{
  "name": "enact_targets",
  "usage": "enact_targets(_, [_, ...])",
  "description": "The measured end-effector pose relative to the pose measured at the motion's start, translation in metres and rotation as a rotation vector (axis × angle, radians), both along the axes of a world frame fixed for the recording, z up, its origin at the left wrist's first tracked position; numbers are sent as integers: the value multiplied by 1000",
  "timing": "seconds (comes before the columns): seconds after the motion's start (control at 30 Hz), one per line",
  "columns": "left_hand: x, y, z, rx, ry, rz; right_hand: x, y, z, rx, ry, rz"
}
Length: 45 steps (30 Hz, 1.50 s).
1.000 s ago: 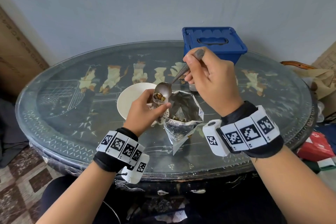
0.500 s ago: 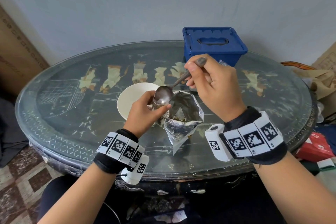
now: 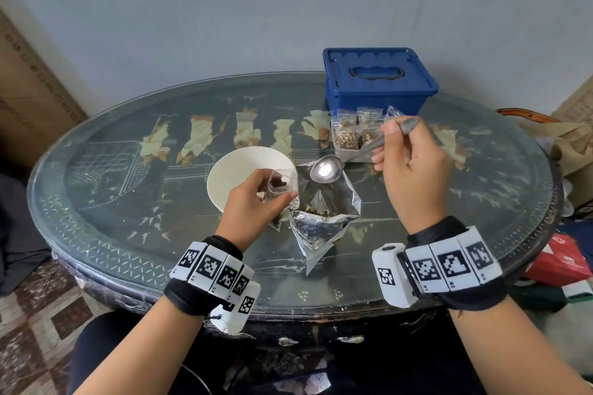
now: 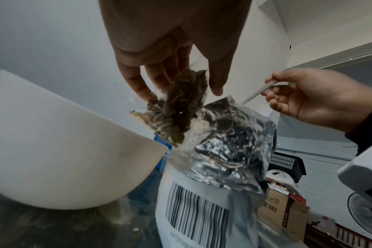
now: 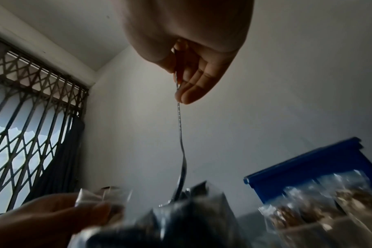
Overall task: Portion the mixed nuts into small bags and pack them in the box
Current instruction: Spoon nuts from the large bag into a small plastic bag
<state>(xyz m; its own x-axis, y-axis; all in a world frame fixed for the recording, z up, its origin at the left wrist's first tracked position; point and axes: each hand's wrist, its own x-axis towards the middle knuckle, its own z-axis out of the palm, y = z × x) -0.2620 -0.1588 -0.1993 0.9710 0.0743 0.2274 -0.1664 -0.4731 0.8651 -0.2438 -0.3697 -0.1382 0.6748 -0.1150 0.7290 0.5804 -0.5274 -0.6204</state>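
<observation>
My left hand (image 3: pixel 256 199) pinches a small clear bag of mixed nuts (image 3: pixel 279 189) beside the open foil pouch (image 3: pixel 324 218); the left wrist view shows the nuts (image 4: pixel 178 107) hanging below my fingers (image 4: pixel 138 83). My right hand (image 3: pixel 407 167) grips a metal spoon (image 3: pixel 325 169) by its handle, its empty bowl just above the pouch mouth. In the right wrist view the spoon handle (image 5: pixel 179 134) runs down from my fingers (image 5: pixel 187 94) into the pouch (image 5: pixel 185 218). Several filled small bags (image 3: pixel 356 135) lie in front of the closed blue box (image 3: pixel 378 80).
A white bowl (image 3: pixel 237 170), empty as far as I see, stands left of the pouch on the glass-topped oval table (image 3: pixel 128 189). Bags and red packages (image 3: pixel 558 260) sit off the table's right edge. A wall rises close behind the box.
The spoon held nuts over the small bag a second ago; now it is empty and has moved right, above the pouch. My left hand has tilted the small bag slightly.
</observation>
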Motion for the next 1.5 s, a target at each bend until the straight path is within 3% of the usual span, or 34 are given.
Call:
enact_targets(0.3, [-3, -1, -4, 10, 37, 0, -2, 12, -49, -229, 292, 32])
enact_targets(0.47, [-1, 0, -4, 8, 32, -2, 4, 13, -58, -250, 396, -23])
enact_targets(0.63, [3, 2, 5, -20, 5, 16, 6, 9, -47, -272, 550, -5])
enact_targets(0.77, [6, 2, 21, -96, -19, 17, 4, 7, -39, -251, 552, 20])
enact_targets(0.87, [9, 0, 35, -141, -48, 11, 5, 7, -31, -254, 442, 11])
enact_targets(0.97, [14, -3, 50, -243, -72, 26, 6, 12, -16, -406, 267, 5])
enact_targets(1.03, [18, -7, 61, -347, -75, 26, 3, 22, -5, -507, 234, 92])
enact_targets(1.13, [19, -15, 77, -472, -72, -17, -1, 42, 5, -553, 324, 195])
enact_targets(1.37, [23, -11, 104, -575, 77, -146, 11, 42, 27, -324, 556, 361])
enact_targets(1.5, [30, -8, 106, -507, 95, -155, 17, 32, 37, -384, 654, 441])
